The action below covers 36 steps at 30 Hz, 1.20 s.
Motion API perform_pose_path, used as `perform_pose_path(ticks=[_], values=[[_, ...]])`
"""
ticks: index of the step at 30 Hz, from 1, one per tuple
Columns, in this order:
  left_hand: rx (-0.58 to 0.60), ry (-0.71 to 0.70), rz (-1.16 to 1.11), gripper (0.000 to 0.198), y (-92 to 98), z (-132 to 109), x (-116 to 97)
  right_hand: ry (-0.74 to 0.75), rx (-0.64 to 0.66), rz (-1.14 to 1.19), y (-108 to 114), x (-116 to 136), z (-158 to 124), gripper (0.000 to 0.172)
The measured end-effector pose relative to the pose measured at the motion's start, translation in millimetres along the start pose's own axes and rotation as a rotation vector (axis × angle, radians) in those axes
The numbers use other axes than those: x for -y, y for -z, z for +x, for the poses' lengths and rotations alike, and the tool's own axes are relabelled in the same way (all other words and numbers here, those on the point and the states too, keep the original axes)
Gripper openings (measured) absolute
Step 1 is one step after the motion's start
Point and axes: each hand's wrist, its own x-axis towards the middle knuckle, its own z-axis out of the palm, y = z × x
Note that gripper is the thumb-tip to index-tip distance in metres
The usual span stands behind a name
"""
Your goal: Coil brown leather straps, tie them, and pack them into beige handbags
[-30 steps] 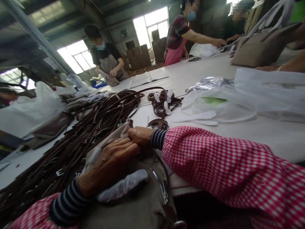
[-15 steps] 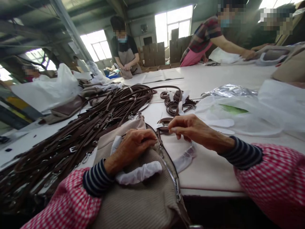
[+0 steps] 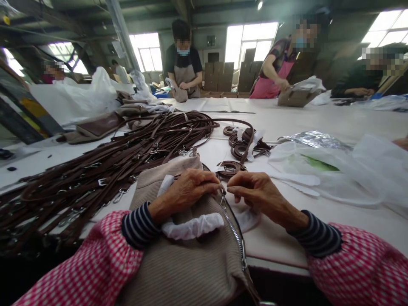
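Note:
A beige ribbed handbag [image 3: 185,267] lies in front of me, its handle [image 3: 194,226] wrapped in white padding. Along its right edge runs a metal zipper [image 3: 234,236], with a silver clasp [image 3: 223,203] near the upper end. My left hand [image 3: 193,189] rests over the top of the bag, its fingers pinched together by that clasp. Just across from it, my right hand [image 3: 261,195] is also pinched closed, fingertips close to the left ones. Whatever sits between the fingers is too small to name. Beyond them lies a coiled brown strap [image 3: 232,168] with a white tag.
A big heap of brown straps [image 3: 127,178] with metal buckles covers the left side. More coiled straps [image 3: 240,148] lie ahead. Clear plastic sheets [image 3: 344,170] spread out at the right. Across the white table [image 3: 287,121], co-workers handle bags [image 3: 295,97].
My right hand has moved away from the coiled strap, down towards my left hand. My view has turned slightly left and levelled. Across the table, a co-worker now holds a bag upright.

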Motion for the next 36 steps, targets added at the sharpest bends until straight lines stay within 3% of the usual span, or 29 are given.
perform_pose_path(ticks=[9,20,36], values=[[-0.103,0.05,-0.047,0.023,-1.7,2,5,-0.079,-0.093,0.339,-16,-4,8,0.029],[-0.048,0.019,0.046,0.026,-4.5,1,7,-0.058,-0.062,0.166,-18,-2,4,0.026],[0.012,0.051,0.064,0.033,-3.2,-3,8,-0.145,-0.021,0.366,-20,-7,9,0.035]])
